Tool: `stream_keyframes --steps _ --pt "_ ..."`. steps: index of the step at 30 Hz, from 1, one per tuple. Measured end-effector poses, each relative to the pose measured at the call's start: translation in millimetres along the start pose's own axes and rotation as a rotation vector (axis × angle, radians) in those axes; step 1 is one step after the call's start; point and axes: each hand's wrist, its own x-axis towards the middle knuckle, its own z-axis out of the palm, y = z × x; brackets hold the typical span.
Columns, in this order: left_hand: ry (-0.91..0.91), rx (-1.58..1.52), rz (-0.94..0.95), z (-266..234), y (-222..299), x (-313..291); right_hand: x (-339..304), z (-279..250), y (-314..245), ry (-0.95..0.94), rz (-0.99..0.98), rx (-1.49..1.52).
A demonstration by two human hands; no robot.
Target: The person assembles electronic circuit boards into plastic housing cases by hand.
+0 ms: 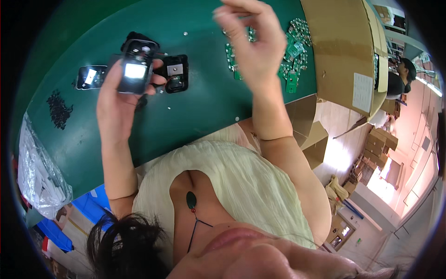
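Note:
My left hand (pixel 111 95) grips a glossy black rectangular device casing (pixel 135 74), which catches a bright white reflection. Its fingers wrap round the casing's edges above the table. Close by on the right lies an open black casing half (pixel 175 78) with a pale square part inside. Left of my hand rests another shiny dark casing piece (pixel 91 77). My right hand (pixel 258 44) is raised near the green circuit boards (pixel 291 69). Its fingers are loosely bent and apart, slightly blurred, and nothing shows in them.
The green table (pixel 204 104) carries a heap of small black parts (pixel 59 109) at left. A clear plastic bag of white pieces (pixel 42 172) sits at its left edge. A large cardboard box (pixel 341 46) stands right of the boards. Blue bins (pixel 90 204) are below left. A person (pixel 403 76) is far right.

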Motion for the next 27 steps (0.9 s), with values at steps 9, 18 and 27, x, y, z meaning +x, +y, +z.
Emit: stream_keyframes --steps 9,18,27 --pt "0.052 -0.02 0.078 -4.9 -3.1 -4.8 -41.2 -30.3 48.2 -0.482 0.454 -0.683" --pt "0.081 -0.006 0.159 15.0 -3.5 2.1 -12.0 -3.9 29.6 -0.382 0.276 -0.622" --pt "0.049 0.074 0.299 9.8 -1.7 -8.9 -22.2 48.5 -15.7 -0.173 0.739 0.818"
